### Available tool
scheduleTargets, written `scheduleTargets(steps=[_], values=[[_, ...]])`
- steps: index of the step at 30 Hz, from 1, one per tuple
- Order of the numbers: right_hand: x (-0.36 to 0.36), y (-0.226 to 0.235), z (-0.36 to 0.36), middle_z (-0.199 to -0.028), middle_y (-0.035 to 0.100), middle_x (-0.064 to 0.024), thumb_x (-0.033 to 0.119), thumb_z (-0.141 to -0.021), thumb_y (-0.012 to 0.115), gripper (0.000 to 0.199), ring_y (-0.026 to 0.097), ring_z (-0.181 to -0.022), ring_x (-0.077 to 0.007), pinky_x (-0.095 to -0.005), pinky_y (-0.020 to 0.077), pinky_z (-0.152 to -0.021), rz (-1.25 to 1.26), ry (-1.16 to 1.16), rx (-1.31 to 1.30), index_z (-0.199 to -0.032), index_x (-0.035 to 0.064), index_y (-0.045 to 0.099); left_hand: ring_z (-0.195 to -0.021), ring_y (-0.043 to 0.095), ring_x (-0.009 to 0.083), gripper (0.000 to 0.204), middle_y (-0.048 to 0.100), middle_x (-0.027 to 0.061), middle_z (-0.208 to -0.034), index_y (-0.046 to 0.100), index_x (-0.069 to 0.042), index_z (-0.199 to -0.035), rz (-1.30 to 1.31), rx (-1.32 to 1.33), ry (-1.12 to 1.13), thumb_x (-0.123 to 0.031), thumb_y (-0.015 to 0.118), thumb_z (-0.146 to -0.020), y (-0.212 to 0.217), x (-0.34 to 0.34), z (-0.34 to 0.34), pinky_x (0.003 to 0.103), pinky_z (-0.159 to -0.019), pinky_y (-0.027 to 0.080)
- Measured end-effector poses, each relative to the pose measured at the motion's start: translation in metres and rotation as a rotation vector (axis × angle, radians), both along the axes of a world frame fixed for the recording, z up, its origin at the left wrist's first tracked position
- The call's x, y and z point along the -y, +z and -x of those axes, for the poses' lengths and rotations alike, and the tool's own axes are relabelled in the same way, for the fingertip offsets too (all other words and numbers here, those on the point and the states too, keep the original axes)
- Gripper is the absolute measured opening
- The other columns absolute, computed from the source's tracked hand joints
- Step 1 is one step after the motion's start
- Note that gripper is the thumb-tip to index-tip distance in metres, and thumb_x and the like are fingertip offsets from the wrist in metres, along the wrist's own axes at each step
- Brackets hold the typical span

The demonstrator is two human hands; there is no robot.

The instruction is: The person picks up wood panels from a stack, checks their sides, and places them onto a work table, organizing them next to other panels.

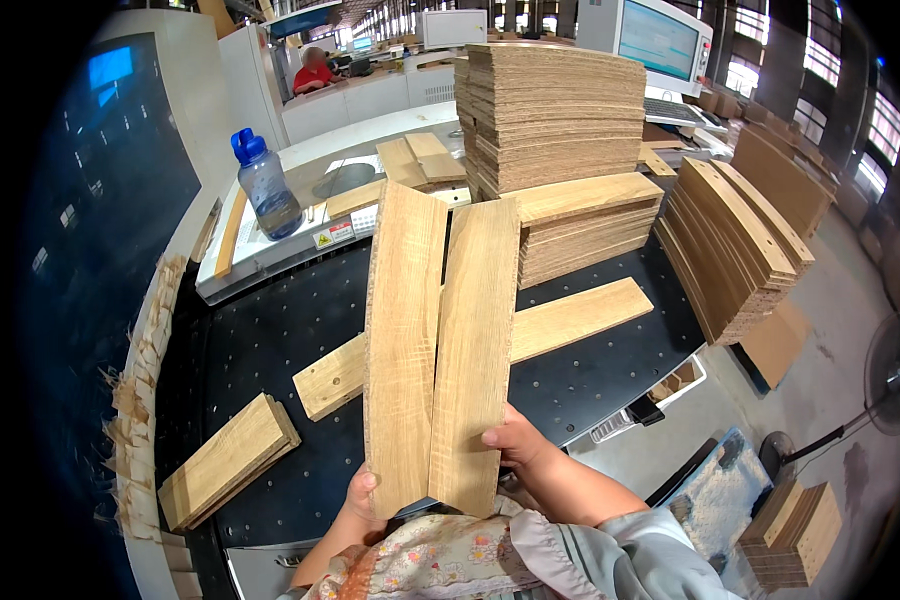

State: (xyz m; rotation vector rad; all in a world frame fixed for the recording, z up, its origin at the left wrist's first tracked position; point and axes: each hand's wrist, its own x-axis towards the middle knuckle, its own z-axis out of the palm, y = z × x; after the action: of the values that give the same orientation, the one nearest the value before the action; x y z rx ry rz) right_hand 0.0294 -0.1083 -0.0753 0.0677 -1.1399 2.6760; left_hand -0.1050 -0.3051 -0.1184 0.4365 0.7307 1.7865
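Observation:
I hold two oak-faced boards upright, side by side, over a black perforated table (pixel 270 340). My left hand (pixel 358 500) grips the lower edge of the left board (pixel 405 340). My right hand (pixel 515 440) holds the lower right edge of the right board (pixel 475 350). Behind them a long plank (pixel 570 320) lies flat across the table. A short pair of stacked boards (pixel 228 460) lies near the left front.
A tall stack of chipboard panels (pixel 555 110) stands behind, with lower piles (pixel 590 225) and a leaning stack (pixel 735 245) to the right. A blue-capped water bottle (pixel 267 185) stands on the machine ledge. Wood offcuts (pixel 140 380) line the left edge. A person sits far behind.

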Motion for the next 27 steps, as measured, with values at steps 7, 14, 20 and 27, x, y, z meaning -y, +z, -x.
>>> scheduleTargets(steps=[7, 14, 20, 27], values=[[0.0, -0.004, 0.01, -0.136, 0.042, -0.0198, 0.032, -0.056, 0.082, 0.1, 0.044, -0.125, -0.031, -0.0446, 0.0422, -0.098, 0.006, 0.036, -0.089, -0.136, -0.0035, 0.032, -0.115, 0.051, 0.0292, 0.097, 0.047, 0.0181, -0.129, 0.028, -0.002, -0.139, -0.13, 0.09, -0.029, -0.04, 0.07, -0.061, -0.001, -0.004, 0.0, 0.043, -0.095, 0.045], [-0.004, -0.004, 0.018, -0.137, 0.04, -0.0215, 0.031, -0.058, 0.082, 0.1, 0.044, -0.124, -0.0339, -0.0498, 0.0422, -0.098, -0.018, 0.112, -0.129, -0.137, -0.0035, 0.031, -0.112, 0.052, 0.0325, 0.1, 0.047, 0.0221, -0.125, 0.028, -0.003, -0.139, -0.167, 0.073, -0.014, -0.043, 0.072, -0.058, 0.012, -0.005, -0.001, 0.045, -0.094, 0.045], [0.0, -0.01, 0.028, -0.139, 0.038, -0.0181, 0.015, -0.063, 0.08, 0.093, 0.046, -0.122, -0.0341, -0.0553, 0.0425, -0.095, 0.113, 0.274, -0.203, -0.138, -0.0019, 0.029, -0.11, 0.052, 0.035, 0.101, 0.049, 0.0234, -0.121, 0.033, 0.0, -0.136, -0.129, 0.054, -0.031, -0.044, 0.074, -0.054, 0.005, 0.007, 0.008, 0.045, -0.093, 0.045], [0.0, -0.003, 0.035, -0.138, 0.04, -0.0191, 0.014, -0.065, 0.076, 0.089, 0.052, -0.115, -0.0365, -0.0534, 0.0437, -0.094, 0.081, 0.285, -0.212, -0.138, -0.0042, 0.029, -0.112, 0.052, 0.0285, 0.106, 0.05, 0.0175, -0.121, 0.035, 0.001, -0.134, -0.115, 0.018, 0.019, -0.049, 0.078, -0.052, 0.013, 0.005, 0.011, 0.039, -0.095, 0.045]])
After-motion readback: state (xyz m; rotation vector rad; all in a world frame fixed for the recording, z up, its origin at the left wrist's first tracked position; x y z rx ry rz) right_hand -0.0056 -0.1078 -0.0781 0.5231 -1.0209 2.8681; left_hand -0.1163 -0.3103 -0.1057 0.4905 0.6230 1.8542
